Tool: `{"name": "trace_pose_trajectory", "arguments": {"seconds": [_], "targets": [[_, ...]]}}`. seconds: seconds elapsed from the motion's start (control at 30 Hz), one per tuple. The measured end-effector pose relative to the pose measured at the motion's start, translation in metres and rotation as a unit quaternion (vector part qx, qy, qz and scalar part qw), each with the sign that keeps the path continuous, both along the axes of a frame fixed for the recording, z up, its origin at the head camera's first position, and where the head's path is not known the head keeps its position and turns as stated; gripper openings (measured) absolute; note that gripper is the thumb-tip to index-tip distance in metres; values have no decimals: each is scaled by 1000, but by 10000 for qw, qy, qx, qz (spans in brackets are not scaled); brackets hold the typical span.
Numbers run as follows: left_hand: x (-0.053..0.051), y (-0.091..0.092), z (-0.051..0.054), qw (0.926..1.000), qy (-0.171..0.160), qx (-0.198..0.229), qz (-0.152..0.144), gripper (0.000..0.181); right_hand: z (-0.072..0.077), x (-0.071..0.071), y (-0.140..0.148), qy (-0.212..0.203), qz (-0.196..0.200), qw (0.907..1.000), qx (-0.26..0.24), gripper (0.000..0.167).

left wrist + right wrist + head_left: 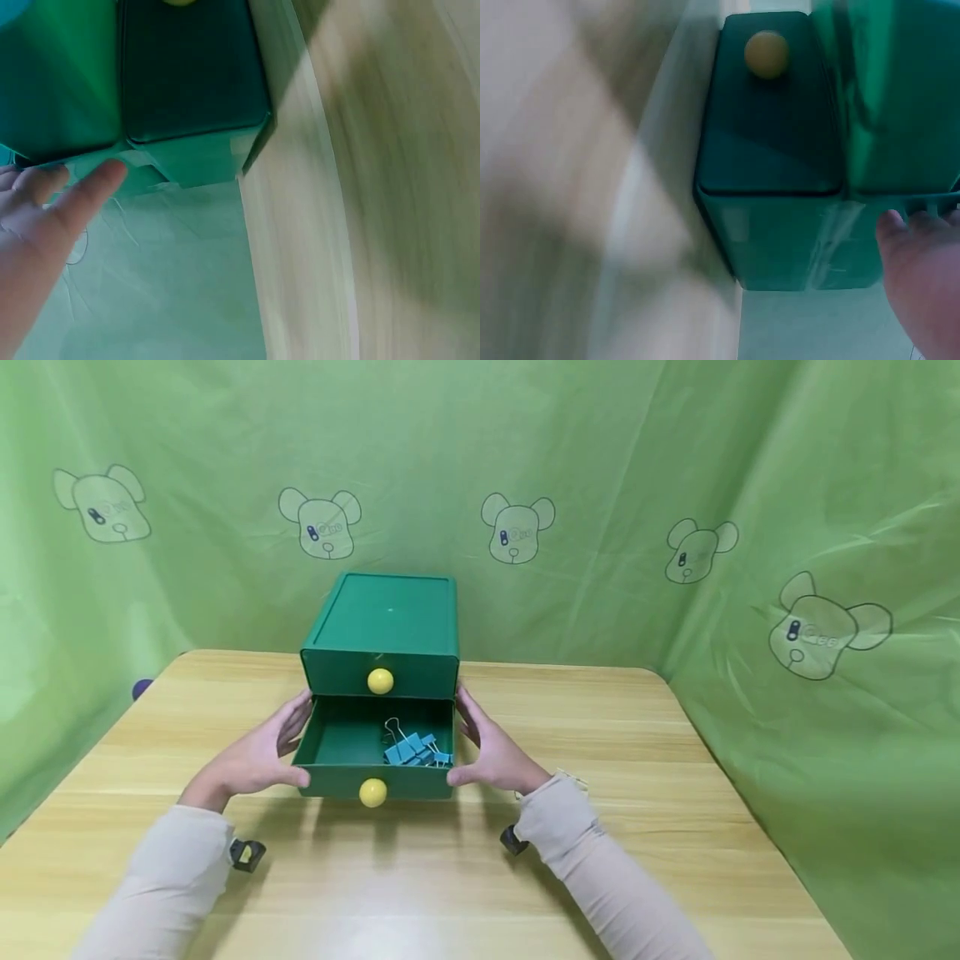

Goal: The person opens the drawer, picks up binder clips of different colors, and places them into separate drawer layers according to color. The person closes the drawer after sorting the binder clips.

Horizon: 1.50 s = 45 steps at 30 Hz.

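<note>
A green drawer cabinet [390, 610] with yellow round knobs stands on the table, its top drawer [337, 672] closed. Below that, a drawer [337, 782] is pulled out, and blue binder clips [408, 749] lie at its right side. My left hand [255, 762] is at its left side, thumb by the front corner and straight fingers reaching back along the cabinet. My right hand [498, 758] mirrors this on the right, its thumb touching the front corner. The wrist views show a closed bottom drawer [772, 127] under the pulled-out one. Part of each hand's fingers is hidden.
The wooden table [600, 752] extends to both sides and in front of the cabinet. A green curtain [600, 485] printed with bear heads hangs behind it and along the sides. Dark camera mounts [247, 854] sit at the wrists, close above the tabletop.
</note>
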<state>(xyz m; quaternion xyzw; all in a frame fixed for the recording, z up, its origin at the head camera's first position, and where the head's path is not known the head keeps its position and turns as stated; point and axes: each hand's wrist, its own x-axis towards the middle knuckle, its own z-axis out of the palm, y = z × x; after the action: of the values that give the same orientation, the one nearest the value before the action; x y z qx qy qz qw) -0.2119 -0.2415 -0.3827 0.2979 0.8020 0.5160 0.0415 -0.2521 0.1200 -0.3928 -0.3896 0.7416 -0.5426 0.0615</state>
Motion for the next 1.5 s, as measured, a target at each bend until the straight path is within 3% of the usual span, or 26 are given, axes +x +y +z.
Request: {"name": "trace_pose_trajectory", "arguments": {"seconds": [0.13, 0.27, 0.4, 0.53, 0.7, 0.83, 0.97, 1.07, 1.2, 1.33, 1.5], "targets": [[1, 7, 5, 9966, -144, -446, 676, 112, -1, 3, -4, -212, -366, 9991, -52, 130], [0, 11, 10, 9916, -178, -742, 1042, 108, -2, 3, -7, -411, -562, 9975, -135, 113], [-1, 12, 13, 9881, -118, -947, 1206, 100, 1, 4, -10, -540, -813, 9950, -188, 98], [-3, 10, 16, 9855, 162, -1047, 1326, 80, 17, 12, -15, -574, -1165, 9914, -172, 81], [-5, 8, 19, 9819, 417, -1047, 1521, 51, 29, 20, -22, -281, -1650, 9855, -276, 62], [-7, 12, 21, 9764, 681, -1138, 1707, 43, 27, 19, -26, 0, -2082, 9773, -381, 53], [-9, 19, 22, 9635, 1110, -1208, 2117, 37, 27, 19, -29, 69, -2419, 9694, -410, 48], [-11, 24, 19, 9496, 1443, -1221, 2500, 31, 18, 11, -29, -181, -2550, 9649, -601, 46], [-15, 32, 14, 9236, 1962, -1475, 2944, 27, -1, -6, -29, -487, -2692, 9570, -962, 43], [-17, 38, 11, 8986, 2354, -1764, 3255, 25, -5, -12, -30, -454, -2907, 9485, -1174, 36], [-17, 42, 9, 8861, 2410, -1783, 3534, 24, -7, -14, -34, -427, -3100, 9383, -1476, 31]]}}
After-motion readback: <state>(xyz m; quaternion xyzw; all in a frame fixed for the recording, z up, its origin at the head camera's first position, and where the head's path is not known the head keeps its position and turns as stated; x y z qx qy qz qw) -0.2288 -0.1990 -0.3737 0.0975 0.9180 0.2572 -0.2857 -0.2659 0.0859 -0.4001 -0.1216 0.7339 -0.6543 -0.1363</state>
